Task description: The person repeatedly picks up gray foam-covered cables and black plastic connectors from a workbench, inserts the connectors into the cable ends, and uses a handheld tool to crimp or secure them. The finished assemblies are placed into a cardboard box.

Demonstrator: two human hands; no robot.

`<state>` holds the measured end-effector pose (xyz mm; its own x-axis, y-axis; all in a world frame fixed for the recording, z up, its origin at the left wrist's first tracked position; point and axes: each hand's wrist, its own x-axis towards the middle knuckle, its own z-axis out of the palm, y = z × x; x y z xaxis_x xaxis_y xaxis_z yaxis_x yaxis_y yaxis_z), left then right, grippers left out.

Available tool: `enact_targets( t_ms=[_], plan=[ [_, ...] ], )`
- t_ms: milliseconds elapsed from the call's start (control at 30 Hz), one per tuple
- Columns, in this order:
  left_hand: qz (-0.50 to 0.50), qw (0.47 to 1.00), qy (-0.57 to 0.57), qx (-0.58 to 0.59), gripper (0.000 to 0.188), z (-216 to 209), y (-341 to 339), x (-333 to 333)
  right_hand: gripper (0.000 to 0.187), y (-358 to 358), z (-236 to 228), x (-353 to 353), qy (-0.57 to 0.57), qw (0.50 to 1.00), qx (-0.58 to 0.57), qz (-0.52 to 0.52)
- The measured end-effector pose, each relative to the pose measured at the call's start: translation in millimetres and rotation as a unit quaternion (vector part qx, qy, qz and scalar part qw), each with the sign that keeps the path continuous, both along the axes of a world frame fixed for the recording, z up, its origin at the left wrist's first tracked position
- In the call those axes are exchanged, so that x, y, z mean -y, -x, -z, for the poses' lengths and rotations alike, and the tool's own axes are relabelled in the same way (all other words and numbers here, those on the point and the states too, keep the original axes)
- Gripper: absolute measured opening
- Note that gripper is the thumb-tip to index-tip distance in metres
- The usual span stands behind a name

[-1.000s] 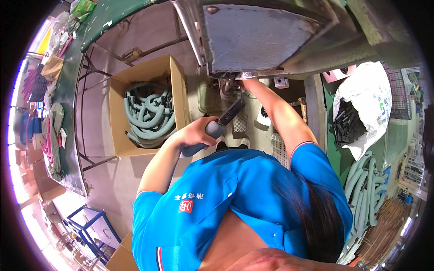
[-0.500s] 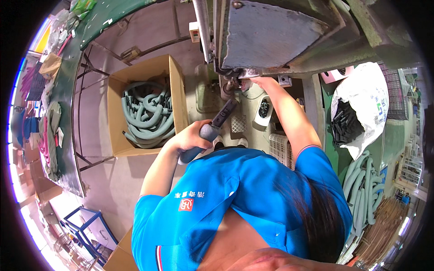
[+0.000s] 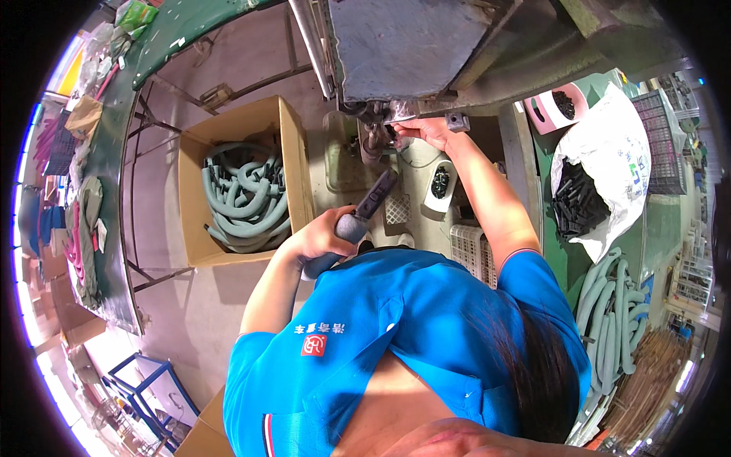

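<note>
- Left hand (image 3: 320, 238) grips grey hose (image 3: 358, 221), pointed at machine (image 3: 403, 46).
- Right hand (image 3: 422, 131) touches fitting (image 3: 377, 126) under machine.
- Box (image 3: 293, 160) of hoses stands left.

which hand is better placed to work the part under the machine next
Probably the right hand: it is already stretched up at the fitting under the grey machine. The left hand sits lower, gripping a grey tube.
</note>
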<state>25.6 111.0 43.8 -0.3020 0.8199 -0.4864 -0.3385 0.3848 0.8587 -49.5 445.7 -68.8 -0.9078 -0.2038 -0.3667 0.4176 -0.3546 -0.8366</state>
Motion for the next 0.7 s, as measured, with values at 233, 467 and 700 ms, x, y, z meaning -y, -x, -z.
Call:
enact_targets(
  t_ms=[233,467,700],
  plan=[
    [-0.042,0.998,0.001,0.048,0.058,12,-23,5,0.012,-2,9,40,-0.548,0.817,-0.171,-0.056],
    [-0.049,0.999,-0.003,-0.011,0.053,8,-35,13,0.014,-1,33,51,-0.625,0.767,-0.121,-0.075],
    [-0.071,0.997,0.021,0.001,0.054,6,-46,19,0.042,47,64,28,-0.621,0.74,-0.229,0.116]
  ],
)
